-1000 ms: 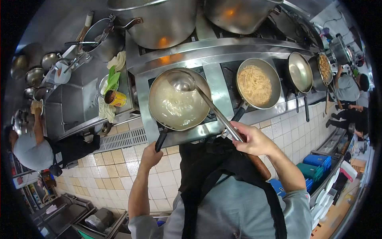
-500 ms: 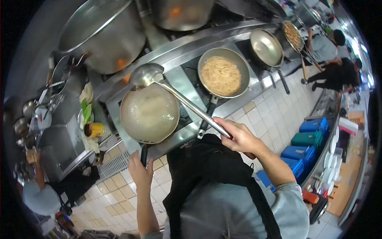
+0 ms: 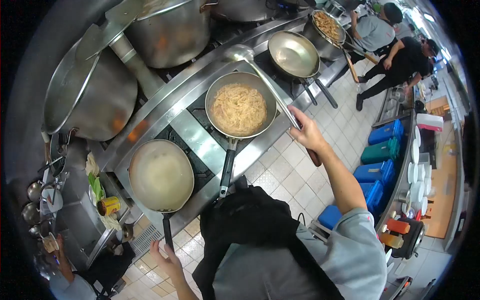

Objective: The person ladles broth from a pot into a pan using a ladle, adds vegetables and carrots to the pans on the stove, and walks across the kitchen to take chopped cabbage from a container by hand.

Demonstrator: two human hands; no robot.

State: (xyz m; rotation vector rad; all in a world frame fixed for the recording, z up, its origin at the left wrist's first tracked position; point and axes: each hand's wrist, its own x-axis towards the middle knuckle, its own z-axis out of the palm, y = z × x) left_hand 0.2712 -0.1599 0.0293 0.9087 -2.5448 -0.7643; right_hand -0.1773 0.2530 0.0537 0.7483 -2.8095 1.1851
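My right hand (image 3: 306, 131) is closed around the handle of a long metal ladle (image 3: 272, 91). The ladle's bowl reaches past the far rim of a frying pan of noodles (image 3: 240, 110), and its shaft crosses over that pan's right side. To the left, a second frying pan (image 3: 161, 175) sits on the stove with pale, cloudy liquid in it. That pan's black handle points toward me, and my left hand (image 3: 167, 261) is right at its end, fingers apart. The noodle pan's handle (image 3: 228, 167) also points my way, with neither hand on it.
Large stockpots (image 3: 167, 37) line the back of the stove. Farther right are another pan (image 3: 294, 54) and a pot of browned food (image 3: 327, 25). A yellow can (image 3: 109, 205) and green leaves (image 3: 96, 187) stand by the sink. Co-workers (image 3: 392, 60) are at right and lower left; blue bins (image 3: 375, 172) stand at right.
The ladle has swung right, from above the left pan to beyond the noodle pan. My left hand has loosened from around the left pan's handle. The view has shifted to the right.
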